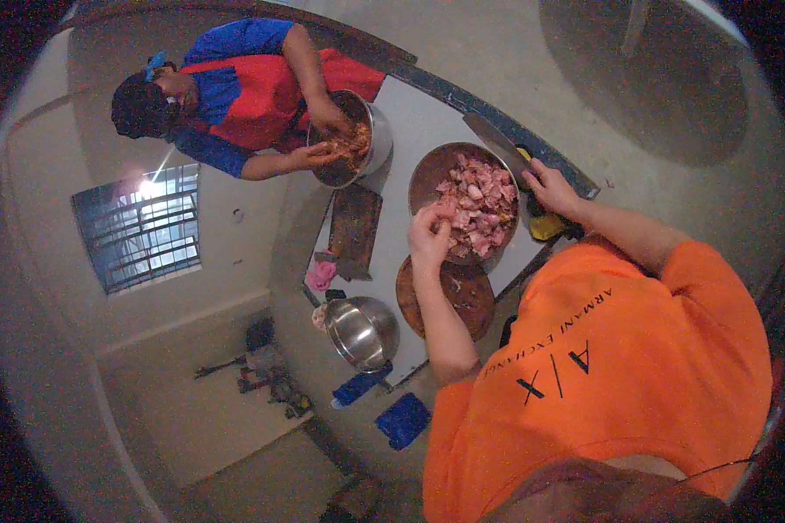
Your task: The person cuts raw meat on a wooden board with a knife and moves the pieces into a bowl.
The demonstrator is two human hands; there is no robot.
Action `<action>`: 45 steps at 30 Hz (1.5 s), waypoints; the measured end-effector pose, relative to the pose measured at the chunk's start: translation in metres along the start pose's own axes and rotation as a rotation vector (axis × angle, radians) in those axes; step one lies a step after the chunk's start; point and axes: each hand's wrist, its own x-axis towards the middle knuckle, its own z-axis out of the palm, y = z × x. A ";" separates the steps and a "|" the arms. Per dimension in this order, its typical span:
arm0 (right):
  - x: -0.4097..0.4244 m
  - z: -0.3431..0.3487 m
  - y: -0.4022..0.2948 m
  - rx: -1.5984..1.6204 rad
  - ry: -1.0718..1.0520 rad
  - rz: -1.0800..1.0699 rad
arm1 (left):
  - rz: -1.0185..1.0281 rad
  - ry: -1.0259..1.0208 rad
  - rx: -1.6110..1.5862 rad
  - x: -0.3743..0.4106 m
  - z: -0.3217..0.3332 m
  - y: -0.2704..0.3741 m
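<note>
My right hand (553,187) grips a large broad-bladed knife (497,142), its blade pointing away along the far right rim of a round metal bowl (425,173). Inside the bowl lie many pale pink chopped pieces of food (481,199); whether they are meat or shallots is unclear. My left hand (430,235) is over the bowl's near left side, fingertips curled together at the pieces. Whether a piece is pinched there I cannot tell. Partly under my left forearm is a round wooden chopping board (471,301) with small scraps on it.
Across the white table (412,118), a person (255,98) in a red apron works both hands in a deep metal pot (381,140). A dark rectangular board (353,229), a pink cloth (321,274) and a steel bowl (365,330) are to the left. Yellow-and-black items (546,227) sit by my right wrist.
</note>
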 end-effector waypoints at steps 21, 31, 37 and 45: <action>-0.005 -0.007 -0.006 -0.003 -0.053 0.075 | -0.337 0.146 0.226 0.034 0.053 0.001; 0.002 0.005 0.013 0.007 0.054 -0.105 | -0.208 0.284 0.143 0.026 0.061 -0.038; 0.006 0.006 0.021 -0.012 0.041 -0.092 | -0.485 0.295 -0.334 0.013 0.038 0.001; 0.002 0.004 0.013 0.035 0.028 -0.044 | -0.570 0.305 -0.274 -0.019 0.031 0.017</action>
